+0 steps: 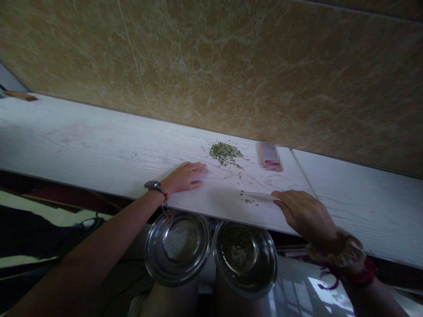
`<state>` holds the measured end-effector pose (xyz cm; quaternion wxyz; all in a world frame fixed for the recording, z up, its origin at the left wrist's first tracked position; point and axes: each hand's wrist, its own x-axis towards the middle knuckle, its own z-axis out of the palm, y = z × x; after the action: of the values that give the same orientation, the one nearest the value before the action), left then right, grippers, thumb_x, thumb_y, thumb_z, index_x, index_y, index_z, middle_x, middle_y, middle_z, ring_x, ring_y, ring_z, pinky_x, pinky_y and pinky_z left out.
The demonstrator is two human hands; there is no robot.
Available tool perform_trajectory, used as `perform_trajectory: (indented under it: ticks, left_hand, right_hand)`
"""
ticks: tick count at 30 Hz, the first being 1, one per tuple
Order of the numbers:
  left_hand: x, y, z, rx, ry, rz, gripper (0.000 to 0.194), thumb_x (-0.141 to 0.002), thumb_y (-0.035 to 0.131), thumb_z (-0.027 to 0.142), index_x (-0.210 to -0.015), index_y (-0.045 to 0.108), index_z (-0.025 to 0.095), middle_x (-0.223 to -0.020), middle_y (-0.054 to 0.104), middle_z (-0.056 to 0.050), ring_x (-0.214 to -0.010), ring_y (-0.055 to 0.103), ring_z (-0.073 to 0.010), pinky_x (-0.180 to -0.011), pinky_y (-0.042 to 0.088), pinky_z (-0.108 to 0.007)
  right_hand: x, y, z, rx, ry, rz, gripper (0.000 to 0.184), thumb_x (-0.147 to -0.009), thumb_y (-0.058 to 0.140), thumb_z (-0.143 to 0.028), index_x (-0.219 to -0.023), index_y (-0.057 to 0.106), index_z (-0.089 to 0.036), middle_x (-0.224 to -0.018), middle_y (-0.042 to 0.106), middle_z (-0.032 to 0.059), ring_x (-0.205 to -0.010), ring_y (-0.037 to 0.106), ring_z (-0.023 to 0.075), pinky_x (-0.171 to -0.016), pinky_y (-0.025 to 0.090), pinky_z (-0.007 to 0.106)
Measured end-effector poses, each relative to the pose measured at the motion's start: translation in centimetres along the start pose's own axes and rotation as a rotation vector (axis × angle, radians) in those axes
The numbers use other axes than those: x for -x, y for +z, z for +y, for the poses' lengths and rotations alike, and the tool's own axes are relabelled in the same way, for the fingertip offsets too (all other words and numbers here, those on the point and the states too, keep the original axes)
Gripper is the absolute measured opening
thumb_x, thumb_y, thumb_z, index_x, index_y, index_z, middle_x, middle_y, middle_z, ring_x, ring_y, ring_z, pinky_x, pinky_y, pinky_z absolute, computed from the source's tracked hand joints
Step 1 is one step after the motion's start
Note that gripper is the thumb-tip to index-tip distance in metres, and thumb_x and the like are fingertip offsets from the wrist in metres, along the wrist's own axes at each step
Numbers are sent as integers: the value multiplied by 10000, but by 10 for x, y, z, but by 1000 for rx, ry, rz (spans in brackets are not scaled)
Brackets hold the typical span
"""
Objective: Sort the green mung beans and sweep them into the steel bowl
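My left hand (pixel 187 177) lies flat and open on the white wooden tabletop (pixel 99 145), fingers stretched toward a pile of small green beans (pixel 225 153). My right hand (pixel 306 213) is closed on a thin white card (pixel 261 196) whose edge rests on the table beside a few stray beans (pixel 248 200). Two steel bowls rest on my lap below the table edge: the left bowl (pixel 177 248) holds pale grains, the right bowl (pixel 245 258) holds green beans with some pale grains.
A small red-and-white blurred packet (pixel 270 156) lies on the table right of the bean pile. A brown marbled tiled wall (pixel 231 66) rises behind the table. A wooden object (pixel 20 95) sits at the far left end.
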<state>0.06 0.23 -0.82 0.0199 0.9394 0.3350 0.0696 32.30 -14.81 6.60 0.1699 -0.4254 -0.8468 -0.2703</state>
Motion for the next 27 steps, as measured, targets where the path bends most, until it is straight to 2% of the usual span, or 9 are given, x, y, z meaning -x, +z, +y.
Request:
perform_trajectory:
  ticks: [8,14,19,27]
  left_hand:
    - [0,1,-2,7,20,31,423,-933,475,388,-1324,478,229,-1460,443,-66,-1325,415,-207,-1077,298,-365]
    - [1,1,-2,24,19,26,421,-934,473,391,-1325,473,236,-1464,439,-63,-1337,400,-210,-1083,296,-378]
    - [1,1,-2,23,15,20,420,-932,481,376,-1327,473,231,-1465,437,-64,-1337,399,-205,-1088,293,-372]
    - [1,-2,1,18,-7,3,422,-930,486,361,-1327,479,217,-1463,437,-74,-1341,394,-216,-1095,281,-388]
  right_hand:
    - [-3,1,-3,-17,-21,12,242,-932,428,-156,-869,659,-127,-734,712,72,-617,605,153,-604,451,279]
    - [1,5,2,49,23,-3,257,-928,414,-161,-879,665,-142,-712,704,65,-610,600,160,-598,449,289]
    - [1,5,1,-1,14,5,224,-920,440,-156,-889,662,-151,-728,707,63,-628,609,157,-612,448,280]
    - [-1,12,4,74,26,12,260,-934,419,-171,-879,671,-140,-725,714,64,-616,612,161,-599,451,285]
